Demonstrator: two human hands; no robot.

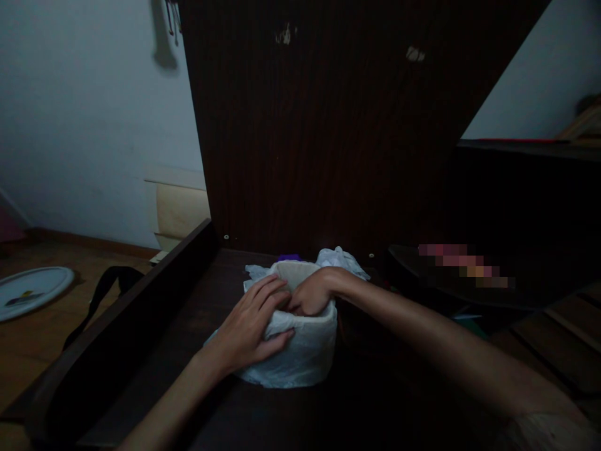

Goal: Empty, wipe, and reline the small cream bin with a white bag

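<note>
A small round bin (300,357), lined with a thin white plastic bag folded over its rim, stands upright on the dark wooden surface in front of me. My left hand (256,322) grips its left side, with the fingers over the rim and the thumb pressed along the outside. Bent down at the wrist, my right hand (313,294) reaches inside the bin. Its fingertips are mostly hidden by the rim, so what they touch cannot be seen. Behind the bin lies a crumpled white plastic bag (340,258), with a small purple thing (288,257) beside it.
A tall dark wooden panel (319,138) rises behind the surface. A raised wooden edge (136,319) borders the left side. On the floor at the far left are a white round lid-like object (35,291) and a black strap (101,297). A dark shelf (539,188) stands at the right.
</note>
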